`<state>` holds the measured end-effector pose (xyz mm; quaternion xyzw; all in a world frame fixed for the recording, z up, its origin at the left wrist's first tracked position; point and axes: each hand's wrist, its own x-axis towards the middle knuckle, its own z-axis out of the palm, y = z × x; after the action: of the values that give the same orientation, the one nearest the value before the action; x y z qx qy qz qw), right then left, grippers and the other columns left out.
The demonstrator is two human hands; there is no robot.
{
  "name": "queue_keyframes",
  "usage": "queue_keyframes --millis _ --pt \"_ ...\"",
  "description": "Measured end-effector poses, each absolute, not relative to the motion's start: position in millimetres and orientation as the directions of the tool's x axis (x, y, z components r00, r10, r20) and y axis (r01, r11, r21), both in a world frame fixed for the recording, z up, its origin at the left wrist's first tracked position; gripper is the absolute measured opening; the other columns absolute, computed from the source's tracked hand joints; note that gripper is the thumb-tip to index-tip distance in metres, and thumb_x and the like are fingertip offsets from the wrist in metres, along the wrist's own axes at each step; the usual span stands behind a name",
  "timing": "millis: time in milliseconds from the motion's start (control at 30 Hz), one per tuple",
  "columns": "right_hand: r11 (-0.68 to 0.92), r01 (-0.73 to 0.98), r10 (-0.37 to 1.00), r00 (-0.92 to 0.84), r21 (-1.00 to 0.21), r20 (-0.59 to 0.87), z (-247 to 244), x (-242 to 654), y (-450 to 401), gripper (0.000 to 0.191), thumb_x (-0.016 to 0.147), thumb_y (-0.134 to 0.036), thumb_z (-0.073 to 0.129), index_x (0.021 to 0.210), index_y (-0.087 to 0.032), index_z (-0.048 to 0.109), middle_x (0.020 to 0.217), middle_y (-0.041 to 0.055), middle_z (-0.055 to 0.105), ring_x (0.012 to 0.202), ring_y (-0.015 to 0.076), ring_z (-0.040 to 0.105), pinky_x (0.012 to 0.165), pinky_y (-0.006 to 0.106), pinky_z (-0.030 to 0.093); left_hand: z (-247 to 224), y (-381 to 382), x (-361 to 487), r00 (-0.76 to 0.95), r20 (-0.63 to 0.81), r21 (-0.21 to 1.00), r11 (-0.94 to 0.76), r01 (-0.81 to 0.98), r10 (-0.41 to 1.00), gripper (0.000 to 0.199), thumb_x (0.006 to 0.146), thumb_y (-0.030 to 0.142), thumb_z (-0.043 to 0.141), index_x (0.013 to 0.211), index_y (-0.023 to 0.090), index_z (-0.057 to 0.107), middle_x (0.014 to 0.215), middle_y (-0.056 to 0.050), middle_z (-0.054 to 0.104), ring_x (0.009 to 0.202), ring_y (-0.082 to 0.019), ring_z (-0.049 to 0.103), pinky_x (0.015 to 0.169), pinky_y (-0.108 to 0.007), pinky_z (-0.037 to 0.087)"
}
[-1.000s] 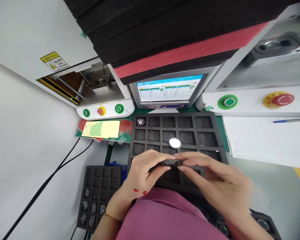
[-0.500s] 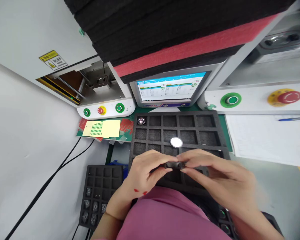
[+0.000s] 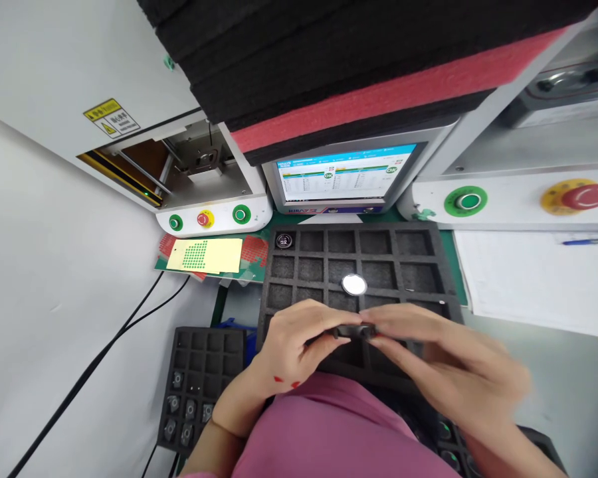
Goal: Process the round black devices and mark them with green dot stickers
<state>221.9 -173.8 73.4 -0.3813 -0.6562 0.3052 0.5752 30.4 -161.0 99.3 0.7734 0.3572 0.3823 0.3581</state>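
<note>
Head view, left hand: the left hand [image 3: 294, 345] is pinching, with thumb and forefinger nearly closed, the left end of a small dark part.
Head view, right hand: the right hand [image 3: 458, 372], somewhat blurred, is gripping the right end by its thumb and fingertips; the fingers are almost closed.
Dark part: the dark part [image 3: 351, 330] is sitting between both hands, edge toward the camera, in the lower middle of the frame, above the black foam tray [image 3: 373, 242].
Step in hand: both hands are handling this part together; whether they are pressing, turning or only checking it, I cannot tell.
Grip demand: in my judgement, any move from this hold is requiring light, even fingertip pressure, so that the part is not slipping.
Foam tray: a white round disc [image 3: 354, 284] is lying near its middle, and a black round piece [image 3: 284, 240] with white marks is occupying the upper left cell; the marks are too small for reading.
Screen: the monitor [image 3: 346, 174], upper middle, is showing two green "OK" marks; the brand under the screen is seeming to begin with "HI", the rest is unclear.
Warning label: the yellow and white label [image 3: 111, 118], upper left, is carrying a triangle sign and blurred characters.
Lower left: a smaller tray [image 3: 194, 362] is holding several small parts.
</note>
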Motion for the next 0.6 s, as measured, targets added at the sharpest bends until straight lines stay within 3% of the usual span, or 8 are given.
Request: queue_keyframes --millis 167,300,433,533,600 --pt "0.553 0.256 0.829 -0.079 -0.793 0.553 74.8 220.9 -172.9 0.013 0.089 -0.008 0.066 0.091 -0.021 0.066 0.094 0.0026 0.075 0.082 0.0138 0.073 0.073 0.020 0.062 97.3 -159.5 27.0 0.443 0.316 0.819 -0.477 0.319 0.839 0.023 0.093 0.014 0.058 0.113 0.019 0.068 0.103 -0.007 0.076 0.091 -0.016 0.070 0.083 -0.026 0.055" --pt "0.611 0.290 0.786 -0.111 -0.737 0.608 74.3 222.1 -167.9 0.008 0.093 -0.009 0.061 0.090 -0.016 0.065 0.094 0.0092 0.074 0.088 0.0148 0.072 0.080 0.023 0.061 92.4 -156.7 29.6 0.424 0.334 0.782 -0.499 0.375 0.842 0.026 0.091 0.010 0.058 0.113 0.020 0.068 0.099 -0.005 0.077 0.089 -0.014 0.071 0.082 -0.022 0.056" --pt "0.609 0.429 0.759 -0.071 -0.667 0.647 68.5 221.4 -170.9 0.010 0.095 -0.009 0.056 0.090 -0.015 0.063 0.097 0.0129 0.074 0.092 0.0162 0.072 0.082 0.025 0.061 84.6 -155.7 39.0 0.372 0.318 0.782 -0.463 0.418 0.872 0.023 0.090 0.012 0.060 0.107 0.020 0.072 0.097 -0.004 0.078 0.086 -0.015 0.074 0.081 -0.021 0.058" --pt "0.618 0.472 0.736 -0.068 -0.628 0.673 61.2 225.6 -179.4 0.010 0.095 -0.012 0.056 0.088 -0.016 0.061 0.097 0.0112 0.074 0.089 0.0166 0.073 0.079 0.025 0.061 76.3 -152.7 43.1 0.065 0.300 0.819 -0.291 0.494 0.952 0.017 0.087 0.019 0.065 0.102 0.018 0.074 0.093 -0.004 0.079 0.082 -0.017 0.076 0.078 -0.023 0.061" --pt "0.604 0.493 0.744 -0.066 -0.627 0.665 55.1 232.6 -188.5 0.011 0.095 -0.013 0.056 0.086 -0.017 0.062 0.096 0.0095 0.075 0.086 0.0170 0.073 0.077 0.024 0.062 71.9 -150.1 42.3 -0.187 0.300 0.880 -0.196 0.433 0.935 0.019 0.084 0.023 0.069 0.100 0.016 0.074 0.090 -0.004 0.079 0.079 -0.018 0.076 0.076 -0.024 0.062"
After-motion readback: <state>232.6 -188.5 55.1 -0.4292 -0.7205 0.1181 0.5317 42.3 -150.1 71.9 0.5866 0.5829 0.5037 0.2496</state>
